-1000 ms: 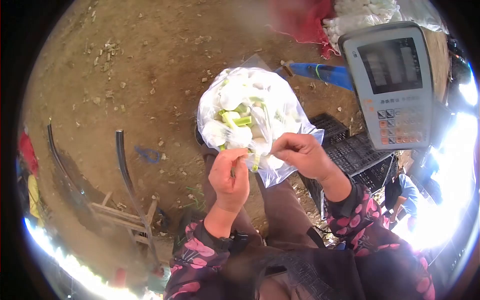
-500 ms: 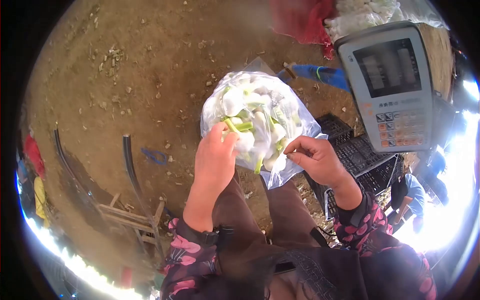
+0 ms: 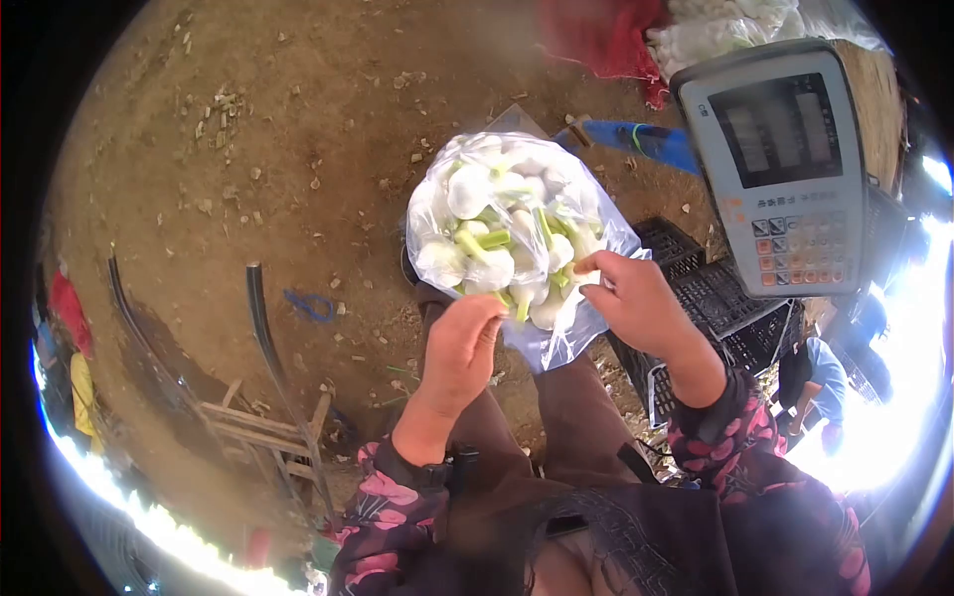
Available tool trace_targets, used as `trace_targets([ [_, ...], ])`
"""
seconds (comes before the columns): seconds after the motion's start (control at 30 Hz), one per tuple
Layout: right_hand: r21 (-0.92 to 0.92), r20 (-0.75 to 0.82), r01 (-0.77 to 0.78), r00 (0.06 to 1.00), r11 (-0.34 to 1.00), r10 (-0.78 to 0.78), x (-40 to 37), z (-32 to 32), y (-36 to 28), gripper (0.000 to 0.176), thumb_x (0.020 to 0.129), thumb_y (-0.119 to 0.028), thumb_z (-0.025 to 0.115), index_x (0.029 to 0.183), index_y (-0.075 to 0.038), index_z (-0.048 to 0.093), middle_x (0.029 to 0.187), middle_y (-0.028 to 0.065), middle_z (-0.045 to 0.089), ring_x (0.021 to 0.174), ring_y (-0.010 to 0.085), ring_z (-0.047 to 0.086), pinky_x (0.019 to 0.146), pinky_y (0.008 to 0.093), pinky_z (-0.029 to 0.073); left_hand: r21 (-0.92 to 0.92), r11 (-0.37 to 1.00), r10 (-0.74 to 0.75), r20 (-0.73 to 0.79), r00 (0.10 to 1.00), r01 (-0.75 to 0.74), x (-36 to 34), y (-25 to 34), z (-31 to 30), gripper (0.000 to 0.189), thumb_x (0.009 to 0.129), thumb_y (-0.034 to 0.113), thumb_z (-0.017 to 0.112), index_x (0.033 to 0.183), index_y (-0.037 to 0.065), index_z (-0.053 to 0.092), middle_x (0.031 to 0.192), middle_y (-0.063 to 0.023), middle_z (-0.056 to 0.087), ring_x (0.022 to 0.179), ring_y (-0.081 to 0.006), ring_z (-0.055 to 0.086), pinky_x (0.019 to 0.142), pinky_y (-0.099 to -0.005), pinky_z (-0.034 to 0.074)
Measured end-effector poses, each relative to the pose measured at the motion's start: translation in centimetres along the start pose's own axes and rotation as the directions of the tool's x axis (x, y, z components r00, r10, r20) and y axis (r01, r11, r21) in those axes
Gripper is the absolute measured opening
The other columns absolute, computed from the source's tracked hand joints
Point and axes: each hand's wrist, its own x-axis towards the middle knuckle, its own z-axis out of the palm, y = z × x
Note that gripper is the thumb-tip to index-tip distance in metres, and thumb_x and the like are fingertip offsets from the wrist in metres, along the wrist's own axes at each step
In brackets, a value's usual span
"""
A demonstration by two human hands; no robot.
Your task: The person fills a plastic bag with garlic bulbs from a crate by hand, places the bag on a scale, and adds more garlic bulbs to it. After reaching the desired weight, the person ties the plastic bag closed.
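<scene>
A clear plastic bag [image 3: 618, 236] stands in front of my knees, full of white garlic bulbs [image 3: 468, 191] with short green cut stems. My left hand [image 3: 461, 350] is at the bag's near left edge, thumb and fingers pinched together on the plastic. At the near right edge my right hand [image 3: 638, 303] pinches the film between thumb and forefinger. The mouth lies towards me, and bulbs show between my hands. What supports the bag is mostly hidden beneath it.
A weighing scale display [image 3: 777, 169] rises at the right, beside a blue bar [image 3: 651, 146]. Black plastic crates [image 3: 711, 298] sit below it. A red net sack [image 3: 601, 38] and bagged white bulbs [image 3: 720, 28] lie at the far right. Wooden frame [image 3: 256, 425] at left; a person [image 3: 823, 382] at right.
My left hand has moved from the bulbs on the left down and right to the bag's near edge. My right hand has shifted slightly up, still pinching the plastic.
</scene>
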Motion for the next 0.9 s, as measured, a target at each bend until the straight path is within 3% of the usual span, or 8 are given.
trace_targets([
  [0.07, -0.300, -0.135, 0.033, 0.988, 0.953, -0.077, 1.0, 2.3, 2.1, 0.014, 0.082, -0.013, 0.064, 0.088, 0.000, 0.065, 0.076, 0.0202, 0.064, 0.072, 0.0341, 0.063, 0.067, 0.0410, 0.049, 0.182, 0.981, 0.062, 0.039, 0.997, -0.068, -0.1, 0.8, 0.4, 0.013, 0.086, -0.006, 0.057, 0.097, 0.000, 0.058, 0.095, -0.0122, 0.062, 0.088, -0.0308, 0.059, 0.080, -0.0360, 0.047],
  [0.17, -0.206, -0.047, 0.026, 0.998, 0.978, -0.037, 3.0, 4.5, 0.4, 0.017, 0.083, -0.017, 0.062, 0.086, 0.000, 0.064, 0.083, 0.0255, 0.064, 0.082, 0.0458, 0.059, 0.074, 0.0484, 0.048, 0.277, 0.957, 0.078, 0.047, 0.996, -0.088, -0.8, 0.1, 1.9, 0.023, 0.083, -0.009, 0.056, 0.104, 0.001, 0.057, 0.100, -0.0142, 0.061, 0.097, -0.0349, 0.057, 0.086, -0.0387, 0.046],
  [0.3, -0.173, 0.119, 0.141, 0.985, 0.975, -0.122, 5.1, 4.7, -1.8, 0.019, 0.083, -0.017, 0.064, 0.087, 0.001, 0.063, 0.081, 0.0213, 0.065, 0.074, 0.0350, 0.064, 0.066, 0.0414, 0.050, 0.096, 0.995, 0.030, -0.067, 0.997, -0.023, -1.8, -0.9, 4.0, 0.035, 0.080, -0.006, 0.057, 0.114, 0.001, 0.055, 0.114, -0.0194, 0.057, 0.108, -0.0388, 0.053, 0.092, -0.0424, 0.044],
  [0.37, 0.307, 0.323, -0.143, 0.946, 0.941, 0.038, 5.7, 2.4, -4.0, 0.023, 0.084, -0.018, 0.067, 0.098, 0.000, 0.062, 0.070, 0.0064, 0.063, 0.061, 0.0177, 0.061, 0.055, 0.0306, 0.047, 0.130, 0.989, 0.074, -0.035, 0.997, -0.069, -1.7, -1.0, 4.4, 0.043, 0.078, -0.004, 0.057, 0.120, 0.000, 0.053, 0.119, -0.0220, 0.052, 0.111, -0.0400, 0.052, 0.094, -0.0441, 0.043],
  [0.5, 0.835, 0.189, -0.149, 0.982, 0.529, -0.021, 6.6, 0.7, -3.7, 0.015, 0.089, -0.016, 0.064, 0.088, -0.002, 0.063, 0.071, -0.0016, 0.057, 0.054, 0.0057, 0.050, 0.049, 0.0226, 0.040, 0.152, 0.978, 0.125, 0.131, 0.984, -0.144, -0.6, -1.7, 3.5, 0.042, 0.074, -0.005, 0.060, 0.115, 0.004, 0.059, 0.106, -0.0163, 0.061, 0.099, -0.0381, 0.057, 0.085, -0.0427, 0.046],
  [0.67, 0.230, 0.067, 0.078, 0.993, 0.970, -0.096, 4.9, 1.1, -4.7, 0.018, 0.087, -0.018, 0.063, 0.092, -0.001, 0.061, 0.074, 0.0099, 0.062, 0.057, 0.0192, 0.057, 0.053, 0.0328, 0.045, 0.426, 0.892, 0.093, 0.155, 0.983, -0.152, -0.4, -0.3, 2.6, 0.022, 0.078, -0.002, 0.060, 0.098, 0.006, 0.061, 0.096, -0.0124, 0.064, 0.093, -0.0359, 0.059, 0.081, -0.0424, 0.045],
  [0.73, -0.077, -0.020, 0.282, 0.959, 0.956, -0.284, 3.6, 1.5, -4.6, 0.019, 0.086, -0.017, 0.063, 0.095, 0.000, 0.060, 0.075, 0.0148, 0.064, 0.060, 0.0261, 0.060, 0.056, 0.0375, 0.047, 0.513, 0.804, 0.326, 0.038, 0.944, -0.299, 0.9, 1.4, 2.4, 0.017, 0.080, -0.007, 0.056, 0.092, 0.005, 0.058, 0.092, -0.0145, 0.064, 0.087, -0.0366, 0.060, 0.074, -0.0417, 0.047],
  [0.9, -0.637, -0.019, 0.200, 0.961, 0.745, -0.275, -0.7, 0.8, -4.2, 0.029, 0.078, -0.007, 0.057, 0.106, -0.002, 0.054, 0.077, 0.0181, 0.062, 0.078, 0.0373, 0.060, 0.068, 0.0470, 0.046, 0.272, 0.929, 0.272, -0.038, 0.962, -0.252, 1.1, -1.5, 3.5, 0.019, 0.082, -0.007, 0.055, 0.099, 0.000, 0.057, 0.091, -0.0173, 0.062, 0.082, -0.0368, 0.060, 0.071, -0.0430, 0.048],
])
